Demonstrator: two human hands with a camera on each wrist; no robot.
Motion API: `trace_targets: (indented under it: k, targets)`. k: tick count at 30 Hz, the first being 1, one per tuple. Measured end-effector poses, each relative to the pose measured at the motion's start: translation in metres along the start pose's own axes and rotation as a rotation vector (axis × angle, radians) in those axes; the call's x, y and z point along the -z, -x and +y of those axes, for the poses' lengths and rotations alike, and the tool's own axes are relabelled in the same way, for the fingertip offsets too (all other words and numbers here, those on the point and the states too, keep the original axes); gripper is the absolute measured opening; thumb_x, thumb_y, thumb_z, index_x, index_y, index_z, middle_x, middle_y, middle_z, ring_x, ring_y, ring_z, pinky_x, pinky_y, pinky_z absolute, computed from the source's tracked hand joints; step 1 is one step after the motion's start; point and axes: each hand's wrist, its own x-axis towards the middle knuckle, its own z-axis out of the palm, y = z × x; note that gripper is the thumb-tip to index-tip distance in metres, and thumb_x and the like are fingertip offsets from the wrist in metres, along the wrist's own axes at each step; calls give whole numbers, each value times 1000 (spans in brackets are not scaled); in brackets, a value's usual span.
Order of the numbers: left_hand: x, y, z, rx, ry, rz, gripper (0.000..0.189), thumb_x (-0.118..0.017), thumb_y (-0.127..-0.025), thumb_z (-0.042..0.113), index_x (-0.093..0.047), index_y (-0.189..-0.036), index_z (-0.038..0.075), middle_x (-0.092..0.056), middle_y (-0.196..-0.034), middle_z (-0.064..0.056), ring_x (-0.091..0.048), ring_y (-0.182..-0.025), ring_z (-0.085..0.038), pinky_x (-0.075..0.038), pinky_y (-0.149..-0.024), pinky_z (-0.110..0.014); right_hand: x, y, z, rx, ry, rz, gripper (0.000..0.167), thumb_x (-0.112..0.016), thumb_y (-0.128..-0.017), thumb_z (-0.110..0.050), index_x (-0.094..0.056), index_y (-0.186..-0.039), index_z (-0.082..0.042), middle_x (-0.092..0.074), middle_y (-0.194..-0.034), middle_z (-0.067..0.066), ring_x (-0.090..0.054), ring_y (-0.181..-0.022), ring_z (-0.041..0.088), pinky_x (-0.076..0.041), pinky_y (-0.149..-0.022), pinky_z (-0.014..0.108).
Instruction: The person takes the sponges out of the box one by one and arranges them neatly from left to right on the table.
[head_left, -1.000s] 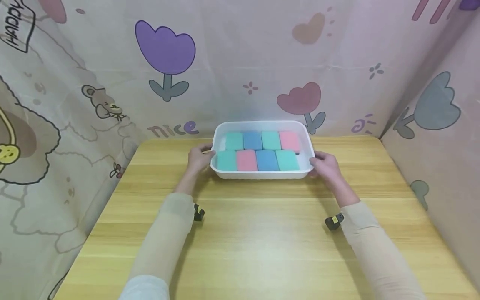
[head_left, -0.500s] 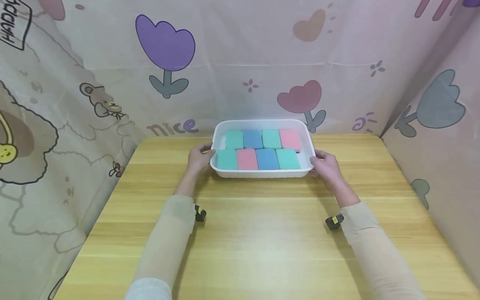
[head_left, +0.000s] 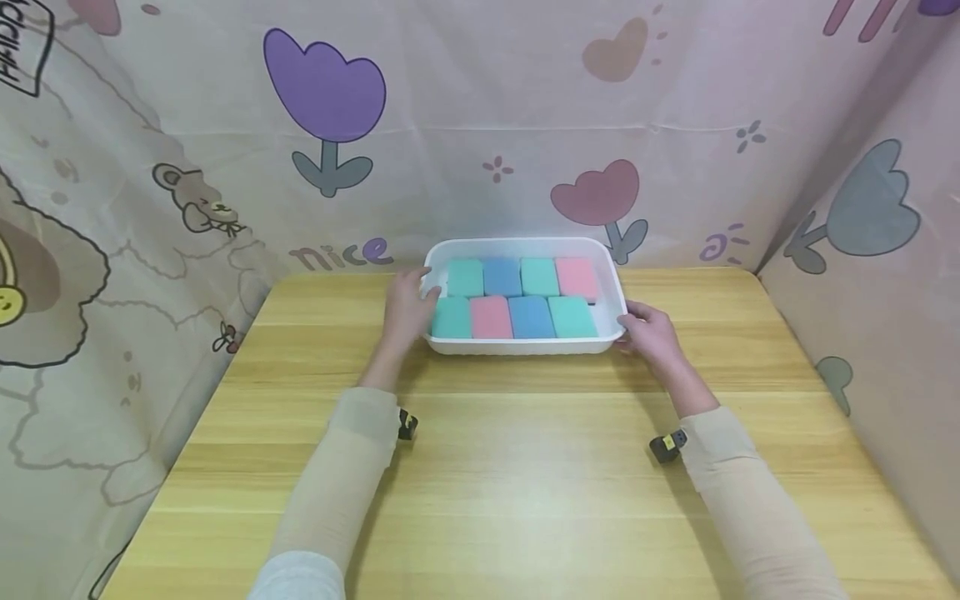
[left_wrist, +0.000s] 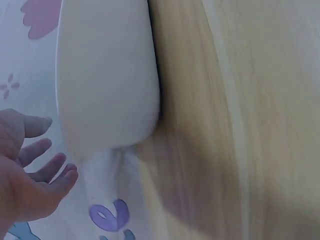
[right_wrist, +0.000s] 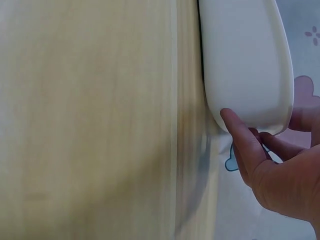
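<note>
A white rectangular tray lies at the back of the table, holding two rows of flat, sponge-like blocks, among them a pink block, a blue block and a green block. My left hand hovers at the tray's left end with its fingers spread. The left wrist view shows this hand apart from the tray wall, with nothing in it. At the opposite end my right hand holds the tray; in the right wrist view its fingers touch the outer wall and rim.
The wooden table stretches in front of the tray. Close behind it hangs a printed cloth, and similar cloth borders the right side. A small black device sits at the right wrist, another device at the left.
My left hand has let go of the tray's left end and moved up and slightly right, its fingers loosening. The right hand keeps its hold; the tray and blocks stay in place.
</note>
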Motion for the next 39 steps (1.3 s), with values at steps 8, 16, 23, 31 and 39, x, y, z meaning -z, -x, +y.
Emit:
trace_targets:
  k: [8,16,23,31,39]
  targets:
    - [-13,-5,23,-72,-158,-100,59,-66,-102,21,-47,-154,2,-42,-156,-26,-40,-144,-44,-37,-121,-57,1,0,2,-11,-1,10,56,-45,-108,-15,-31,-159,6,-40,-157,32,-54,-131,44,-55,-105,45]
    - [-14,-30,46,65,-291,-299,75,-59,-104,34,-28,-160,-5,-31,-163,-27,-31,-151,-43,-31,-124,-57,3,-3,3,-25,15,-2,58,-46,-109,-20,-31,-160,3,-43,-155,30,-57,-128,41,-58,-100,40]
    - [-13,-65,59,253,-132,-409,67,-62,-103,33,-38,-153,-5,-47,-151,-24,-47,-138,-39,-43,-117,-54,5,-3,3,-33,18,-13,58,-46,-110,-19,-30,-161,3,-41,-157,29,-55,-131,41,-57,-102,41]
    - [-19,-81,38,510,249,-434,77,-58,-105,37,-21,-165,6,-17,-171,-20,-20,-156,-44,-20,-128,-55,1,-3,4,-23,-6,-14,57,-48,-109,-17,-32,-159,5,-41,-156,31,-56,-132,43,-59,-100,40]
    - [-27,-87,29,628,449,-378,75,-54,-107,37,-18,-165,7,-23,-169,-23,-28,-154,-38,-25,-128,-49,3,-2,6,-20,-26,-17,57,-47,-109,-17,-30,-159,6,-39,-157,32,-54,-134,46,-58,-100,41]
